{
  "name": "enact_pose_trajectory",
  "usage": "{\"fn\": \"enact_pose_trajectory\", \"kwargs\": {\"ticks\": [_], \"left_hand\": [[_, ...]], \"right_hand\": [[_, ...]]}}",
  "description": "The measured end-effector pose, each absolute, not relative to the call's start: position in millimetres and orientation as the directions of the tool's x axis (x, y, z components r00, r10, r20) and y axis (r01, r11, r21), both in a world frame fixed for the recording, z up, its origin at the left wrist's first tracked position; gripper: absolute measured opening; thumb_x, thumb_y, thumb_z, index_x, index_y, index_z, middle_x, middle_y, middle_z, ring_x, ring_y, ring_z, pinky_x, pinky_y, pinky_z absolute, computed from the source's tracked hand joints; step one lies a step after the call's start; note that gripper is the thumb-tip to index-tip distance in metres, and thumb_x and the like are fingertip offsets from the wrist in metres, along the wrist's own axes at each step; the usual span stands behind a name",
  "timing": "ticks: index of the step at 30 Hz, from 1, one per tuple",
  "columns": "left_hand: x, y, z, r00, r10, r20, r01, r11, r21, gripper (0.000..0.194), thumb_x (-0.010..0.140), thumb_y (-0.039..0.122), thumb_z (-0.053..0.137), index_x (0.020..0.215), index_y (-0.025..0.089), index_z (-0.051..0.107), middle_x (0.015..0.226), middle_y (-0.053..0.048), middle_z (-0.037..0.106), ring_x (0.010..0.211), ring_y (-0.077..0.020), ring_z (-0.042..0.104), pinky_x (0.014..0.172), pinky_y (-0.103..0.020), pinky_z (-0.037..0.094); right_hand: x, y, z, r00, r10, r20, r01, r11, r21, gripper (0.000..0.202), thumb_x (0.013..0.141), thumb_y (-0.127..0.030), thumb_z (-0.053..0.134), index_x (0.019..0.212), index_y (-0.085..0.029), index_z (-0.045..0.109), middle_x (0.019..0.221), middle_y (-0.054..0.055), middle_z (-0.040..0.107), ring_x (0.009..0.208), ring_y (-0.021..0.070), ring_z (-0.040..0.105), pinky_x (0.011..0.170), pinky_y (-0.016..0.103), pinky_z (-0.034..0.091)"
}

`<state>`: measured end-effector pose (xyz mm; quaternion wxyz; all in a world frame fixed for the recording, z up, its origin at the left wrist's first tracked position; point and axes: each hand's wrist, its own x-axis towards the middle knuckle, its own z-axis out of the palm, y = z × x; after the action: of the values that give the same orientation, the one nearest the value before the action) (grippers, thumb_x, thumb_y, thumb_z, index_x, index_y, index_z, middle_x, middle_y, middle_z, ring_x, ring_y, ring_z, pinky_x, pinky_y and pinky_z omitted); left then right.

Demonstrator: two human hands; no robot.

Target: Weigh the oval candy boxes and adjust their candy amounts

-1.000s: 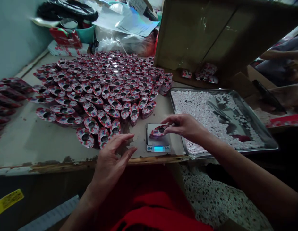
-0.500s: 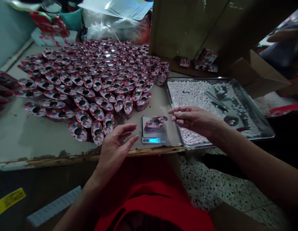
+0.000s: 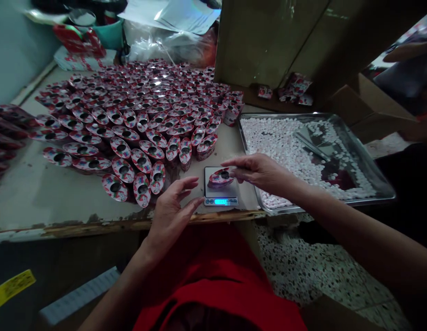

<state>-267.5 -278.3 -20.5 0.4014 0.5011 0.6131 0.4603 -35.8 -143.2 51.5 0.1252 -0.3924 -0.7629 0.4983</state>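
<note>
A small oval box (image 3: pixel 218 177), red and white printed with a dark hole in its top, stands on a digital pocket scale (image 3: pixel 221 195) with a lit blue display. My right hand (image 3: pixel 256 171) reaches over the box from the right, its fingertips closed together at the hole's edge. Whatever those fingers hold is hidden. Left of the scale, my left hand (image 3: pixel 173 207) is open, thumb and fingers apart and nothing between them. To the right, a metal tray (image 3: pixel 384 195) carries many small white candy-like pieces (image 3: pixel 277 138).
Rows of similar oval boxes (image 3: pixel 140 158) crowd the table's left and back. A metal scoop-like tool (image 3: pixel 311 146) lies in the tray. Behind stand a large cardboard panel (image 3: pixel 261 41) and an open carton (image 3: pixel 368 103). The table's worn wooden edge (image 3: pixel 120 225) runs in front.
My right hand has moved left from above the tray to the box on the scale; a white piece seen at its fingertips earlier is now out of sight. My left hand stays beside the scale.
</note>
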Motion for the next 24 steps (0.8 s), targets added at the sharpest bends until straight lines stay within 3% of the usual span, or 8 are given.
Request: {"fn": "enact_pose_trajectory", "kwargs": {"ticks": [4,7,9,12,14,17,20,24], "left_hand": [[-269.2,-276.0,-19.7,-0.133,0.991,0.007,0.293,0.033,0.956,0.047,0.09,0.041,0.08,0.132,0.022,0.071,0.131,-0.01,0.075,0.117,-0.0257,0.074,0.109,-0.045,0.059],[-268.8,-269.1,-14.3,-0.114,0.99,0.087,0.375,-0.038,0.926,0.043,0.093,0.039,0.077,0.133,0.023,0.071,0.129,-0.009,0.075,0.115,-0.0249,0.074,0.105,-0.043,0.06],[-265.6,-260.5,-9.4,-0.106,0.979,0.175,0.484,-0.103,0.869,0.042,0.092,0.034,0.078,0.132,0.023,0.071,0.128,-0.008,0.075,0.117,-0.0255,0.073,0.107,-0.044,0.059],[-255.4,-246.0,-1.9,-0.057,0.958,0.282,0.641,-0.182,0.746,0.046,0.087,0.028,0.083,0.132,0.023,0.071,0.13,-0.008,0.075,0.122,-0.0277,0.07,0.11,-0.046,0.057],[-246.9,-239.3,2.3,0.0,0.955,0.296,0.697,-0.213,0.685,0.053,0.083,0.024,0.086,0.133,0.024,0.07,0.131,-0.007,0.074,0.123,-0.0287,0.069,0.111,-0.046,0.057],[-238.3,-237.0,6.4,0.059,0.955,0.289,0.737,-0.237,0.632,0.059,0.081,0.021,0.089,0.136,0.026,0.068,0.131,-0.007,0.074,0.122,-0.0289,0.069,0.109,-0.045,0.057],[-239.1,-241.3,7.5,0.048,0.961,0.271,0.772,-0.208,0.6,0.06,0.081,0.022,0.089,0.137,0.024,0.067,0.132,-0.007,0.074,0.122,-0.0302,0.069,0.108,-0.046,0.056],[-243.4,-245.3,4.4,0.034,0.97,0.239,0.807,-0.168,0.566,0.068,0.08,0.02,0.091,0.142,0.021,0.063,0.135,-0.01,0.072,0.125,-0.0333,0.066,0.111,-0.05,0.053]], "right_hand": [[-28.0,-137.2,49.0,-0.621,0.74,-0.257,0.435,0.053,-0.899,0.042,0.092,-0.047,0.075,0.122,-0.017,0.082,0.068,0.001,0.061,0.063,0.0165,0.05,0.063,0.03,0.038],[8.6,-132.2,51.1,-0.466,0.853,-0.235,0.355,-0.063,-0.933,0.04,0.092,-0.048,0.074,0.119,-0.018,0.081,0.077,0.005,0.066,0.064,0.0166,0.049,0.06,0.031,0.037],[43.2,-130.0,48.7,-0.336,0.92,-0.202,0.435,-0.039,-0.9,0.033,0.092,-0.046,0.073,0.109,-0.019,0.082,0.088,0.009,0.07,0.071,0.02,0.056,0.064,0.033,0.043],[87.3,-130.8,39.3,-0.282,0.958,-0.051,0.724,0.178,-0.666,0.027,0.088,-0.04,0.078,0.107,-0.023,0.083,0.121,0.013,0.072,0.107,0.0336,0.065,0.089,0.045,0.054],[97.7,-136.5,35.7,-0.387,0.922,0.003,0.808,0.341,-0.48,0.029,0.088,-0.036,0.079,0.115,-0.026,0.084,0.143,0.011,0.066,0.13,0.0396,0.057,0.108,0.055,0.048],[77.7,-156.4,41.9,-0.53,0.847,-0.029,0.807,0.494,-0.323,0.019,0.098,-0.03,0.073,0.112,-0.027,0.084,0.133,0.009,0.072,0.126,0.0366,0.061,0.111,0.055,0.047],[34.6,-186.2,48.4,-0.66,0.742,-0.118,0.751,0.655,-0.081,0.01,0.094,-0.022,0.075,0.093,-0.024,0.085,0.112,0.011,0.077,0.111,0.0359,0.065,0.101,0.051,0.052],[-1.1,-218.9,20.8,-0.775,0.596,-0.211,0.548,0.8,0.245,0.023,0.089,-0.011,0.071,0.106,-0.015,0.085,0.136,0.019,0.069,0.133,0.0412,0.056,0.114,0.053,0.047]]}}
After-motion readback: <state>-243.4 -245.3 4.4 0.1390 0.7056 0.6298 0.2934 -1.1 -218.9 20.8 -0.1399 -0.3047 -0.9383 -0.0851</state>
